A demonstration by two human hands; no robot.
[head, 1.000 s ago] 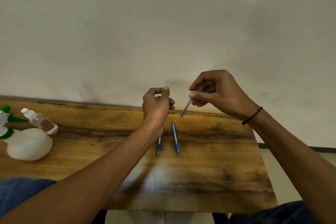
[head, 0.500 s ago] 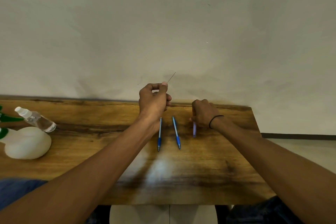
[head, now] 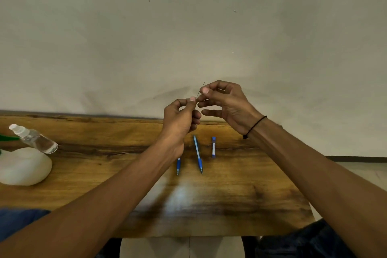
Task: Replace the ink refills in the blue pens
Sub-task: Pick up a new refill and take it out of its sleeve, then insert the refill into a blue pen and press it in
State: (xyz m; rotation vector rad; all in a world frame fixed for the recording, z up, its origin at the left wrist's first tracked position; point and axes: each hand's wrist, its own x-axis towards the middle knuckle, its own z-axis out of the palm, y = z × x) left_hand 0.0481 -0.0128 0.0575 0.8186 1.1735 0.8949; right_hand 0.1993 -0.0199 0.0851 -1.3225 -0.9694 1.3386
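A wooden table (head: 83, 184) with dark grain streaks stands against a plain pale wall (head: 188, 27). At its far left end a small clear spray bottle (head: 34, 139) with a white cap lies tilted, leaning against a rounded white bottle (head: 23, 166) with green parts just visible at the edge.

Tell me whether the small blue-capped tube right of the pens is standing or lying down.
Lying down. The small blue-capped clear tube rests flat on the wooden table, beside the right-hand blue pen; neither hand touches it.

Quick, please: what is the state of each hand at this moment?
Left hand: pinches the thin refill.
Right hand: pinches the same refill, higher up.
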